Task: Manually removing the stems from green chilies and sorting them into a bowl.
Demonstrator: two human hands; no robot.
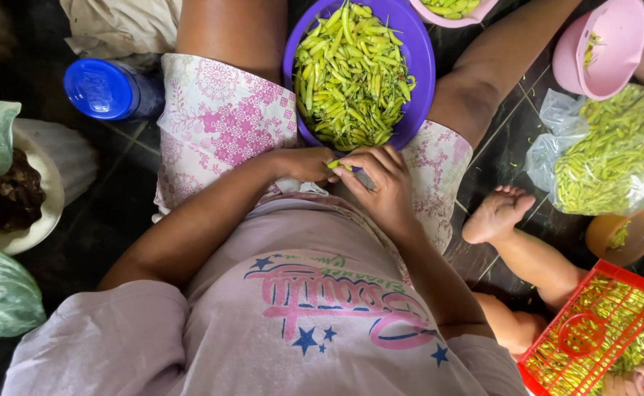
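One purple bowl (pixel 423 66), heaped green chillies (pixel 351 73)
Your left hand (pixel 303 163) pinches one chilli (pixel 339 164); right hand (pixel 382 180) curls shut round a knife (pixel 364 179)

Left hand (pixel 303 163): your fingers curled shut, knuckles up.
Right hand (pixel 380 180): fingers closed, touching your left.
Forearms: both angled inward over your lap.

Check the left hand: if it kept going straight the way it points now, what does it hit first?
The left hand points toward the right hand, the two nearly touching around a green chili. It would likely meet the chili and those fingers first; depth is unclear.
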